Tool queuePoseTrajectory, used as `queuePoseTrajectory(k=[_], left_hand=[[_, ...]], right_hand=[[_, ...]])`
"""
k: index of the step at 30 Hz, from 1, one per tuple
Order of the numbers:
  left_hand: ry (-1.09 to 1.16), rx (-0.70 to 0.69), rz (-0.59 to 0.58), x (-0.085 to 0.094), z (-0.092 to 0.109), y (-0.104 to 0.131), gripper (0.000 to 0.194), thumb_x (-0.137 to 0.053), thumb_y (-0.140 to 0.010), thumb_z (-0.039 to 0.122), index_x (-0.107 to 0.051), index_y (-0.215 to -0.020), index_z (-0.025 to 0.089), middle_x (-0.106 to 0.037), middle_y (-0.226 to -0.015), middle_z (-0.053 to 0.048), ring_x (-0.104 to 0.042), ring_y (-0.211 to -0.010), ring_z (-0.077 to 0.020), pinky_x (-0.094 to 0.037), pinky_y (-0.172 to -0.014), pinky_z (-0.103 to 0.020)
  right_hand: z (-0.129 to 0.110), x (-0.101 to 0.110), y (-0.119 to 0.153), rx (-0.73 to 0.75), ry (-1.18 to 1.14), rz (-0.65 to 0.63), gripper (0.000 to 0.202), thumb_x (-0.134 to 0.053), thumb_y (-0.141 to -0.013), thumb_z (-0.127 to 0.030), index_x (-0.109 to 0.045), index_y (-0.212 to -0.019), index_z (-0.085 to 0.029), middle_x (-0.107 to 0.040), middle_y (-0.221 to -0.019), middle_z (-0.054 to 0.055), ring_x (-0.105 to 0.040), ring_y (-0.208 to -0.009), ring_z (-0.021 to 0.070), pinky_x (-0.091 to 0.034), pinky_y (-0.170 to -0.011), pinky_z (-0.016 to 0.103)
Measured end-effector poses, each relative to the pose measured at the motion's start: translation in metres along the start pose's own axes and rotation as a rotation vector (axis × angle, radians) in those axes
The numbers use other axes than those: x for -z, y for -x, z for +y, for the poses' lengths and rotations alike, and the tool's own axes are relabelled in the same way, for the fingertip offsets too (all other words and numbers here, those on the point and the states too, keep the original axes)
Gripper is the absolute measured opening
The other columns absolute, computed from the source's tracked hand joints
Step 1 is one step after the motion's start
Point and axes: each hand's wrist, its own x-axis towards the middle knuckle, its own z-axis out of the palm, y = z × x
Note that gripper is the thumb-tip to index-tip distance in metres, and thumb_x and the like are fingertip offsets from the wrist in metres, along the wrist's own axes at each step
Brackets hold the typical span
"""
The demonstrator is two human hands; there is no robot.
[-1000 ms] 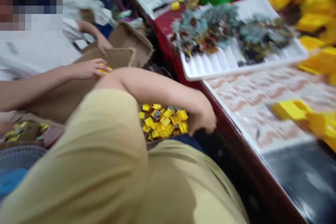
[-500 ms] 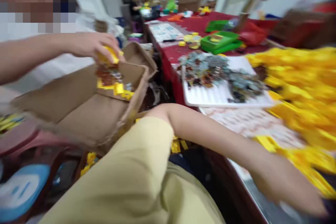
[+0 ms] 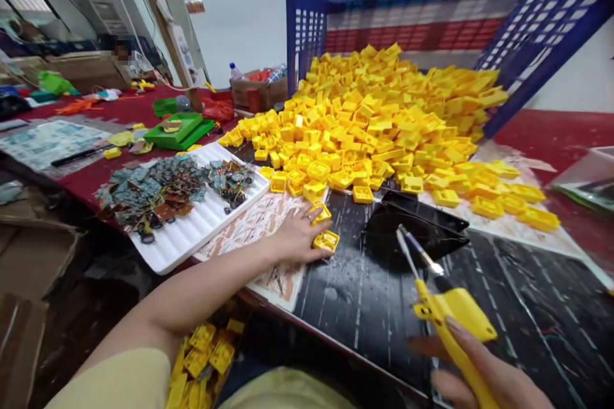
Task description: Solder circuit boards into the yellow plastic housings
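Note:
My left hand (image 3: 298, 234) is on the table beside the heap, with thumb and fingers closed around a small yellow plastic casing (image 3: 327, 241). A second yellow casing (image 3: 318, 212) touches its upper fingers. At the lower right my right hand (image 3: 499, 374) grips a yellow soldering iron (image 3: 467, 316), its metal tip and a thin rod alongside pointing up and left. Just beyond the tip lies a black open holder (image 3: 415, 230) on the dark mat. Many similar casings form a large heap (image 3: 355, 134) in front of my hands.
A white tray (image 3: 165, 252) with wired circuit boards (image 3: 158, 185) stands left. A blue crate (image 3: 307, 9) lies tipped behind the heap. Green trays (image 3: 180, 131) and a clear bin (image 3: 588, 179) flank the work area. More casings (image 3: 206, 351) fill a container below the table edge.
My view has swung right, from a co-worker's hand with yellow casings over a cardboard box to the table. Both my hands now show, the left at the casings, the right with the soldering iron.

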Motion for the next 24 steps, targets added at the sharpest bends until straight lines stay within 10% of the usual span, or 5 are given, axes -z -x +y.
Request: queuePoseTrajectory(k=[3, 8, 14, 24], left_hand=[[0.016, -0.074, -0.027, -0.006, 0.011, -0.009, 0.067, -0.058, -0.089, 0.058, -0.056, -0.139, 0.013, -0.053, -0.145, -0.019, -0.043, -0.142, -0.0349, -0.037, -0.118, -0.049], [0.129, -0.304, 0.030, -0.001, 0.026, 0.022, 0.061, -0.049, -0.095, 0.053, -0.052, -0.142, 0.013, -0.049, -0.148, -0.021, -0.046, -0.138, -0.0332, -0.041, -0.113, -0.049], [0.194, -0.269, 0.127, 0.002, 0.015, 0.061, 0.045, -0.052, -0.096, 0.042, -0.058, -0.133, 0.016, -0.058, -0.142, -0.013, -0.050, -0.135, -0.0289, -0.040, -0.110, -0.048], [0.070, -0.372, -0.075, -0.005, 0.032, 0.054, 0.046, -0.059, -0.090, 0.024, -0.056, -0.135, 0.015, -0.068, -0.119, -0.013, -0.065, -0.104, -0.0267, -0.050, -0.091, -0.041]], right_hand=[[0.004, -0.007, -0.010, 0.190, 0.015, -0.095, 0.047, -0.041, -0.102, -0.019, -0.041, -0.148, -0.031, -0.060, -0.053, -0.009, -0.052, -0.033, 0.0134, -0.037, -0.030, 0.023], [0.007, -0.022, 0.000, 0.059, -0.090, -0.231, 0.029, -0.063, -0.095, -0.026, -0.056, -0.123, -0.023, -0.072, -0.108, 0.004, -0.071, -0.083, 0.0184, -0.057, -0.069, 0.026], [-0.002, -0.039, -0.003, 0.017, -0.059, -0.282, 0.048, -0.070, -0.086, -0.050, -0.054, -0.115, -0.016, -0.069, -0.101, 0.011, -0.065, -0.073, 0.0199, -0.054, -0.065, 0.033], [0.005, -0.036, 0.017, 0.034, -0.115, -0.376, 0.039, -0.063, -0.094, -0.020, -0.048, -0.130, -0.021, -0.066, -0.098, 0.004, -0.065, -0.084, 0.0175, -0.055, -0.076, 0.029]])
